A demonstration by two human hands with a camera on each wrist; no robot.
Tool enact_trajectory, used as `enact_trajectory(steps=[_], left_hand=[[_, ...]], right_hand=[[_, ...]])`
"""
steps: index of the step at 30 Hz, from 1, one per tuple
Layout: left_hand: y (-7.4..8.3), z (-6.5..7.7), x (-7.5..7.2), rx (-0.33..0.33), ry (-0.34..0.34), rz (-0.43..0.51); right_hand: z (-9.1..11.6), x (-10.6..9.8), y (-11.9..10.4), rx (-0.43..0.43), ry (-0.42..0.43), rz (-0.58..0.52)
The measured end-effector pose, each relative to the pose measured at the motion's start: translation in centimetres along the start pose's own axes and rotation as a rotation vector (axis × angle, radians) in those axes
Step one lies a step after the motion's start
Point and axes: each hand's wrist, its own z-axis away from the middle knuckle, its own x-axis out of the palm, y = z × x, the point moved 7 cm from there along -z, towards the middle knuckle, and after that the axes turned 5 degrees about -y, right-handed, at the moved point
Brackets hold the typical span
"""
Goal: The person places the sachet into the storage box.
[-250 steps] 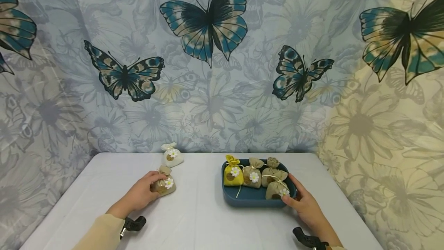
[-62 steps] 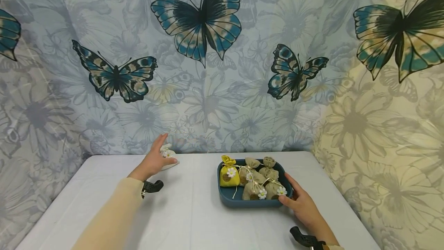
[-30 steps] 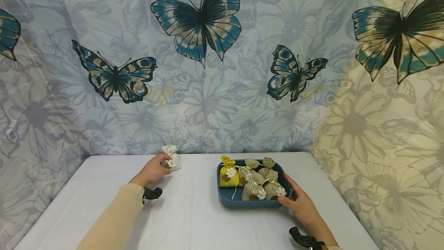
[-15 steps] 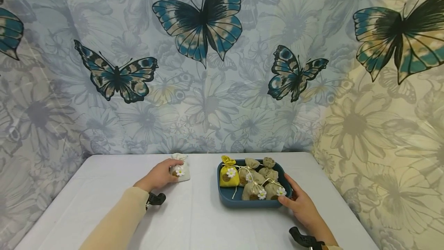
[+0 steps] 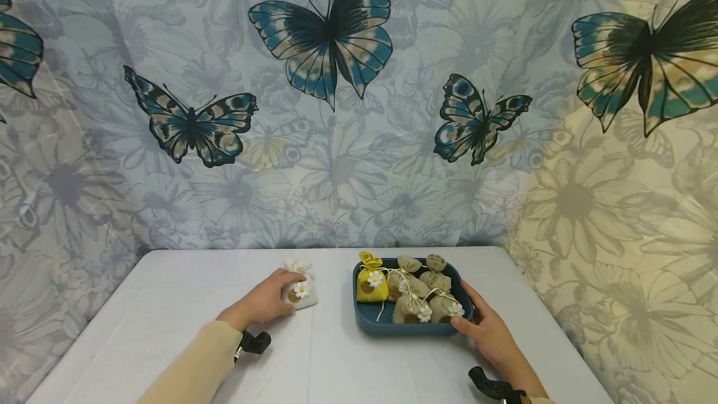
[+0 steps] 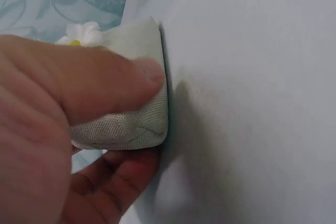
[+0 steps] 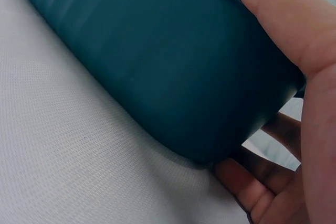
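Note:
A small white drawstring pouch (image 5: 307, 299) with a daisy on its front is gripped by my left hand (image 5: 263, 300), left of the tray. In the left wrist view the thumb lies across the pouch (image 6: 137, 40) and the fingers curl behind it, close over the tablecloth. My right hand (image 5: 489, 329) holds the right end of a blue tray (image 5: 392, 329), thumb at the front rim and fingers round the side. Inside the tray stand a yellow pouch (image 5: 371, 290) at the left and several beige pouches (image 5: 409, 309), some with daisies and cords.
White cloth covers the table (image 5: 331, 373), which ends at the back against a butterfly-print curtain (image 5: 342, 192). Bare tray floor (image 5: 370, 313) shows at the front left, before the yellow pouch. A black wrist strap mount (image 5: 255, 343) sits on the left wrist.
A beige pouch from the left of the table now sits in the tray. My left hand then took hold of the white pouch at the back and brought it forward and right. The right hand stays on the tray.

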Motion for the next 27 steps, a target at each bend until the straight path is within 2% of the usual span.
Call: enact_trajectory(steps=[3,5,13,17,21,27], left_hand=[[0.6,0.4,0.5,0.039,0.012,-0.001],[0.9,0.5,0.8,0.042,0.023,0.027],[1.2,1.1,1.2,-0.120,0.084,0.203],[1.0,1.3,1.2,-0.172,0.107,0.349],[1.2,1.3,1.0,-0.193,0.132,0.465],[2.0,1.0,0.5,-0.171,0.145,0.501]], right_hand=[[0.0,0.0,0.0,-0.006,0.002,-0.008],[0.0,-0.1,0.0,-0.011,0.002,-0.013],[-0.1,0.0,0.1,0.017,0.007,0.004],[-0.1,0.0,0.2,0.021,0.007,0.004],[-0.1,0.0,0.2,0.001,0.005,0.010],[-0.1,-0.1,0.3,-0.006,0.013,0.029]])
